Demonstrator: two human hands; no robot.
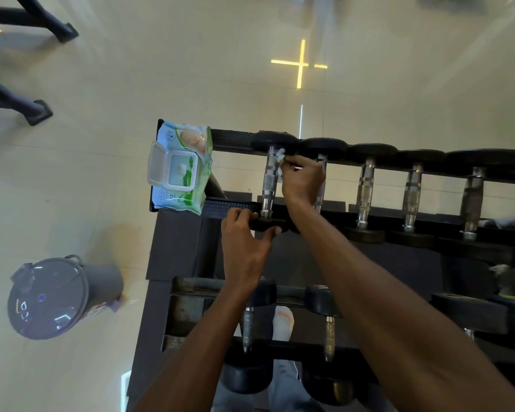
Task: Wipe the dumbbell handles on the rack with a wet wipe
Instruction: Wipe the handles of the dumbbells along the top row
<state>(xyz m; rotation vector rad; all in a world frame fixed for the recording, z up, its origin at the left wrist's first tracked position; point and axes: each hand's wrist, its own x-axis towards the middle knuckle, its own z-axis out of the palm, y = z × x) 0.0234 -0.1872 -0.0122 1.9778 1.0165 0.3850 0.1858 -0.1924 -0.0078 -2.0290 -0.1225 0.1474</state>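
On the top tier of the black dumbbell rack (229, 207) lies a row of dumbbells with chrome handles. My right hand (302, 179) pinches a white wet wipe (280, 157) against the far end of the leftmost dumbbell's handle (269, 179). My left hand (244, 242) grips the near black head (268, 224) of that same dumbbell. An open pack of wet wipes (180, 168), its lid flipped up, lies on the left end of the rack.
Several more dumbbells (412, 191) fill the top tier to the right, and others (329, 331) lie on the lower tier. A grey lidded bin (57, 295) stands on the tiled floor at the left. Dark machine feet (40, 111) are at the far left.
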